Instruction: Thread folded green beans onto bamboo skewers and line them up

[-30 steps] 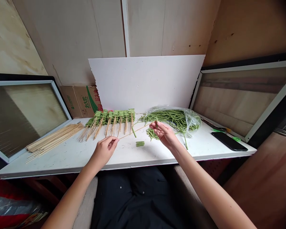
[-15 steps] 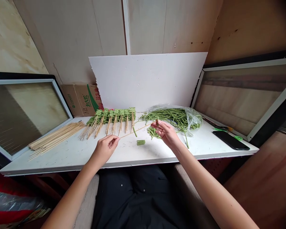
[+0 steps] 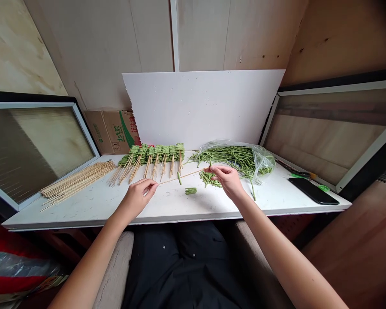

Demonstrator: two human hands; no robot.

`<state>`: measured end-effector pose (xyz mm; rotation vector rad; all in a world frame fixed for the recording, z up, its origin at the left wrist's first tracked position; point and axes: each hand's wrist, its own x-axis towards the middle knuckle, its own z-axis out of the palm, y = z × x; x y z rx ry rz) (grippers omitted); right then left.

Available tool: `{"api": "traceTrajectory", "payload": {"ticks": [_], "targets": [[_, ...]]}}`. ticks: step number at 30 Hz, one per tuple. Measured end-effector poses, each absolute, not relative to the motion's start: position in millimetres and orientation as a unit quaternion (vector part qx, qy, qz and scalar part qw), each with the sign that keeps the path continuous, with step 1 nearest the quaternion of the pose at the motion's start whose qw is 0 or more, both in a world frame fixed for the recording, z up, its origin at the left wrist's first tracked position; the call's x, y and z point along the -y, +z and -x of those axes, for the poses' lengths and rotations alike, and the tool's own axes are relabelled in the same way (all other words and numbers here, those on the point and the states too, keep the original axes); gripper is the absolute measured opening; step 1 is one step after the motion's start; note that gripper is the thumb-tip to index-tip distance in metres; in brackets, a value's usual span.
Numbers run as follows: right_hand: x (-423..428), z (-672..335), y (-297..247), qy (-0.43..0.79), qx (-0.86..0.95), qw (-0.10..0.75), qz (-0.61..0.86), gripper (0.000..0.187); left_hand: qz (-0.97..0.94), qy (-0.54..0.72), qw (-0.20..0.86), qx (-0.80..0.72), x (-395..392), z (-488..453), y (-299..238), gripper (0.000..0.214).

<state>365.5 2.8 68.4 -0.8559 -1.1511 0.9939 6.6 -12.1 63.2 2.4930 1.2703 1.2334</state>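
Note:
My left hand (image 3: 138, 198) pinches the near end of a thin bamboo skewer (image 3: 188, 175) that slants up to the right over the white table (image 3: 93, 206). One short green bean piece (image 3: 179, 177) hangs on the skewer. My right hand (image 3: 227, 179) is closed at the skewer's far tip, pinching another short bean piece (image 3: 210, 165). Just below that hand lies a small heap of cut bean pieces (image 3: 209, 180), and a little bundle of pieces (image 3: 190, 191) lies nearer me.
Finished bean skewers (image 3: 154, 159) lie in a row at the back. Bare skewers (image 3: 77, 181) are piled at the left. A plastic bag of long beans (image 3: 241, 157) sits at the right, then a black phone (image 3: 313, 190) and scissors (image 3: 296, 171). A cardboard box (image 3: 114, 131) and framed panes flank the table.
The skewer has tilted a little flatter and my right hand's fingers have closed lower over its tip. The camera has shifted slightly; both hands stay in about the same place.

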Motion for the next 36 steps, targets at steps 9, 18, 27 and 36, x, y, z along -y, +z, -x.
{"api": "traceTrajectory", "payload": {"ticks": [9, 18, 27, 36], "targets": [[1, -363, 74, 0.465, 0.5, 0.632, 0.367, 0.036, -0.815, 0.405, 0.061, -0.411, 15, -6, 67, 0.028], [1, -360, 67, 0.462, 0.522, 0.619, 0.363, 0.033, -0.819, 0.395, 0.049, -0.414, 15, -4, 67, 0.029], [10, -337, 59, 0.442, 0.548, 0.609, 0.366, 0.03, -0.819, 0.399, 0.078, -0.405, 21, -14, 71, 0.03], [23, -306, 49, 0.465, 0.554, 0.585, 0.367, 0.03, -0.819, 0.403, 0.095, -0.398, 33, -33, 70, 0.028]]}}
